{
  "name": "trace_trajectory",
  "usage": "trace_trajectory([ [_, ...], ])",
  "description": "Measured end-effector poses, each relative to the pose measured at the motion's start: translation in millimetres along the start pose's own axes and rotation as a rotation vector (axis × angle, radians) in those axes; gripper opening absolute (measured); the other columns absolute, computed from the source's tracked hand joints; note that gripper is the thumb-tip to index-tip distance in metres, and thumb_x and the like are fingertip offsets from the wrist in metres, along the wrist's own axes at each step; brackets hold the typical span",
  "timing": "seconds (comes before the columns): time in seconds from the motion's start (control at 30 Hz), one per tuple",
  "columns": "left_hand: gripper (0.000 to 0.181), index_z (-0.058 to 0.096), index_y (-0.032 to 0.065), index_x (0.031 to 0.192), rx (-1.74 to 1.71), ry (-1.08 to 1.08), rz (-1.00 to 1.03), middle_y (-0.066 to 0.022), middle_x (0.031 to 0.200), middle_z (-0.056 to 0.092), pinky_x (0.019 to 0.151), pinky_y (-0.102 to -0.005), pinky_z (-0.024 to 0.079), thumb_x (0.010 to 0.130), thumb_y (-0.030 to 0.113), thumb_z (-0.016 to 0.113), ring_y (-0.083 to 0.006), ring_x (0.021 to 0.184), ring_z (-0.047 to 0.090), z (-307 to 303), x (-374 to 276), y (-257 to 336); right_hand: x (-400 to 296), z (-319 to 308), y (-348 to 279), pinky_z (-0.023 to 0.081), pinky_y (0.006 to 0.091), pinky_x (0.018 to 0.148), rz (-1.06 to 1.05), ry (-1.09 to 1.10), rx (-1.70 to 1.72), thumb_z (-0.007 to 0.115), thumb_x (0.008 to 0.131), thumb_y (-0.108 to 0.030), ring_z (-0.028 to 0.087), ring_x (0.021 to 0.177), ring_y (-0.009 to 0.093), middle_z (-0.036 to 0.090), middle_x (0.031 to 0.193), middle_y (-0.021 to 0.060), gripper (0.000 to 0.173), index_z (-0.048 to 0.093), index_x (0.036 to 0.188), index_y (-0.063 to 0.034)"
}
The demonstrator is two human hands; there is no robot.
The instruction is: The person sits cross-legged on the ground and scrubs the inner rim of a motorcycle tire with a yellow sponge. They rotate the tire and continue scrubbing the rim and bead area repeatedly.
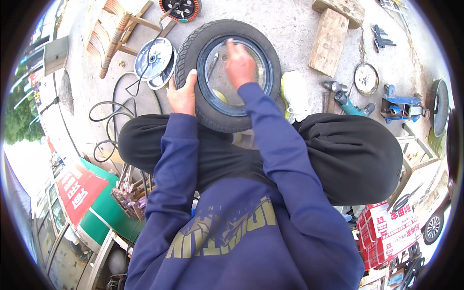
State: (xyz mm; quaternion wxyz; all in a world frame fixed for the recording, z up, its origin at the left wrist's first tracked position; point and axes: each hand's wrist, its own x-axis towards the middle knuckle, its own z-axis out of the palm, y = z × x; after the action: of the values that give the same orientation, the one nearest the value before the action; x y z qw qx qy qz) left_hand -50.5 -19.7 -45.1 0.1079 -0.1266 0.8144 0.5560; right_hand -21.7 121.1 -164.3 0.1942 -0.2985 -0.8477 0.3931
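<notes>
A black rubber tyre [186, 54] stands between my knees, its opening facing up at me. My left hand [182, 95] grips the tyre's near left side, with the thumb on the sidewall and the fingers around the tread. Over the opening is my right hand [240, 67], slightly blurred. Its index finger reaches towards the far inner bead [221, 38], while the other fingers are curled and the palm is hidden. Whether that fingertip touches the rubber is unclear. Through the opening, a metal tool [213, 64] shows on the ground.
Silvery wheel covers [154, 59] and a looped hose [112, 105] lie left. A wheel hub [181, 8] and woven chair [110, 36] are beyond. To the right are wooden blocks [330, 41], a hammer [334, 87], a teal power tool [349, 103], a round metal dish [366, 79] and a blue jack [400, 105].
</notes>
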Motion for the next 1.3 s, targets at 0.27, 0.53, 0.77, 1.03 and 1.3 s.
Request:
trace_trajectory([
  [0.27,0.061,0.061,-0.0062,0.135,0.142,0.095,0.06,-0.0141,0.125,0.068,0.1,-0.0335,0.048,0.084,0.017,0.084,-0.0212,0.11,0.065,7,3,3,2,-8,-23,0.056,0.045,0.065,-0.143,-0.015,0.018,0.059,0.086,-0.001,0.066,0.072,0.037,0.063,0.088,0.0158,0.042,0.069,0.127,-0.0033],
  [0.53,0.064,0.06,-0.0078,0.133,0.06,0.044,0.031,-0.0143,0.119,0.072,0.096,-0.0321,0.051,0.083,0.022,0.087,-0.0209,0.105,0.068,4,2,-6,-36,-22,-58,0.054,0.0463,0.07,-0.16,-0.052,0.294,0.06,0.087,0.001,0.066,0.08,0.036,0.063,0.089,0.0145,0.04,0.072,0.123,-0.0107],
  [0.77,0.065,0.059,-0.0156,0.123,0.134,0.124,0.128,-0.0195,0.109,0.073,0.085,-0.0342,0.056,0.082,0.027,0.087,-0.0221,0.094,0.069,2,-17,11,-43,-38,-54,0.055,0.0461,0.083,-0.329,-0.178,0.172,0.059,0.081,0.004,0.066,0.099,0.038,0.067,0.109,0.0187,0.059,0.065,0.137,-0.0117],
  [1.03,0.087,0.055,-0.0028,0.141,0.465,0.123,-0.078,-0.0252,0.126,0.069,0.102,-0.0396,0.05,0.078,0.05,0.084,-0.0337,0.119,0.067,-6,-6,8,-47,-32,-48,0.054,0.0469,0.073,-0.307,-0.193,0.107,0.059,0.083,0.004,0.065,0.081,0.038,0.062,0.092,0.0154,0.059,0.064,0.14,-0.0096],
  [1.3,0.093,0.054,0.0019,0.144,0.469,0.095,-0.091,-0.0279,0.13,0.065,0.105,-0.0448,0.048,0.077,0.061,0.078,-0.0414,0.125,0.062,-4,-1,15,-30,-38,-55,0.053,0.0465,0.079,-0.215,-0.286,0.04,0.061,0.083,0.002,0.064,0.092,0.037,0.062,0.097,0.0167,0.054,0.066,0.135,-0.0085],
])
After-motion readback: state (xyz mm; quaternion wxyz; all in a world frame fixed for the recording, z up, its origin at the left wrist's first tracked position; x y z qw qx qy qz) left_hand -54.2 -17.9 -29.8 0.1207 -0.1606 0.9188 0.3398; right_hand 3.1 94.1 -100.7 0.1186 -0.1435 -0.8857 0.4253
